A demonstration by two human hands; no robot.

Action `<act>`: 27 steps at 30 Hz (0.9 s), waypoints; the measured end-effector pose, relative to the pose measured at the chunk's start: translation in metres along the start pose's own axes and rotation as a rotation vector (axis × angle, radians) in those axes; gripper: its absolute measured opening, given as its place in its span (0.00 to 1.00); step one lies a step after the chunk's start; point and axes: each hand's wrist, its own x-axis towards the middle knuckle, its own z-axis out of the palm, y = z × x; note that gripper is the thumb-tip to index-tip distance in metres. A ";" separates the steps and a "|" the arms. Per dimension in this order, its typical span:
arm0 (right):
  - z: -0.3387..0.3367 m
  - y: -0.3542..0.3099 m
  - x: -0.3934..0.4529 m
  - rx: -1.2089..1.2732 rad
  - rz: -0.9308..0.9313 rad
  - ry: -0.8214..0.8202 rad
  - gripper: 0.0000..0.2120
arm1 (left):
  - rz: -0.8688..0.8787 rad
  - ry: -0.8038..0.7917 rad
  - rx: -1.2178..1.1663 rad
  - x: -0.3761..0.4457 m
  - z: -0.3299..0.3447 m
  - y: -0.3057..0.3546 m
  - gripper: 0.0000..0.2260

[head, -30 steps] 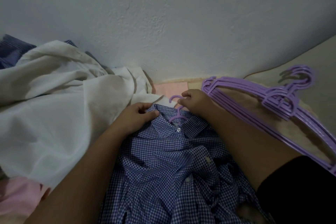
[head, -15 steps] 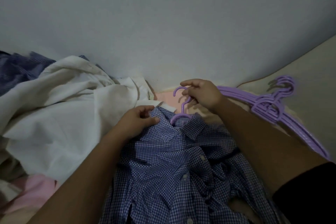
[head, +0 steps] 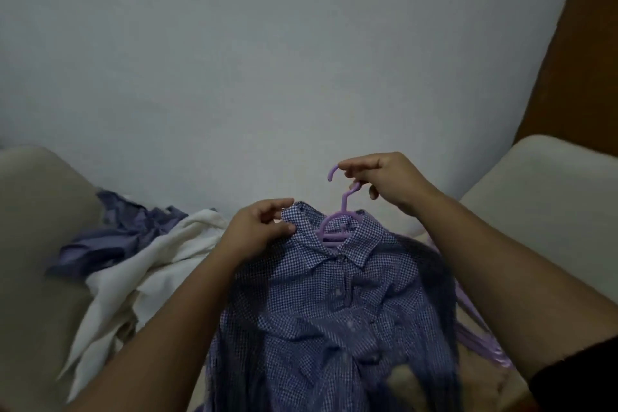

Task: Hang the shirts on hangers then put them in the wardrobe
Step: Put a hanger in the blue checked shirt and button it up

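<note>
A blue checked shirt (head: 337, 304) hangs on a purple hanger (head: 338, 227) in front of me, lifted off the bed. My right hand (head: 388, 182) grips the hanger's hook near the top. My left hand (head: 257, 232) pinches the shirt's collar at its left side. The hanger's arms are hidden inside the shirt; only the hook and neck show.
A white garment (head: 157, 264) and a dark blue-grey garment (head: 113, 234) lie piled on the bed at the left. Several more purple hangers (head: 481, 341) lie at the right, partly behind my right arm. A pale wall (head: 267, 60) faces me; brown wood (head: 575, 70) stands at the far right.
Both hands have raised the shirt and hanger up off the bed. The view has tilted upward, so the clothes pile and spare hangers sit lower.
</note>
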 end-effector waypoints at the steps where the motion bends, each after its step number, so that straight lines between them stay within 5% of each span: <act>1: -0.008 -0.019 -0.007 -0.008 -0.027 0.004 0.17 | 0.033 0.011 0.007 -0.006 -0.005 0.017 0.20; 9: -0.062 -0.139 -0.058 0.045 -0.189 0.008 0.17 | 0.183 -0.058 0.202 -0.056 -0.041 0.134 0.28; 12: -0.072 -0.167 -0.072 0.083 -0.250 0.052 0.17 | 0.211 -0.003 0.410 -0.073 -0.044 0.166 0.16; 17: -0.097 -0.211 -0.091 0.130 -0.352 0.133 0.18 | 0.370 0.268 0.066 -0.087 -0.052 0.203 0.05; 19: -0.106 -0.226 -0.096 0.112 -0.383 0.145 0.17 | 0.402 0.194 0.005 -0.092 -0.055 0.218 0.11; 23: -0.120 -0.247 -0.102 0.100 -0.413 0.186 0.17 | 0.374 0.139 0.249 -0.091 -0.065 0.235 0.25; 27: -0.124 -0.260 -0.108 0.078 -0.444 0.202 0.16 | 0.448 0.190 0.163 -0.094 -0.062 0.249 0.10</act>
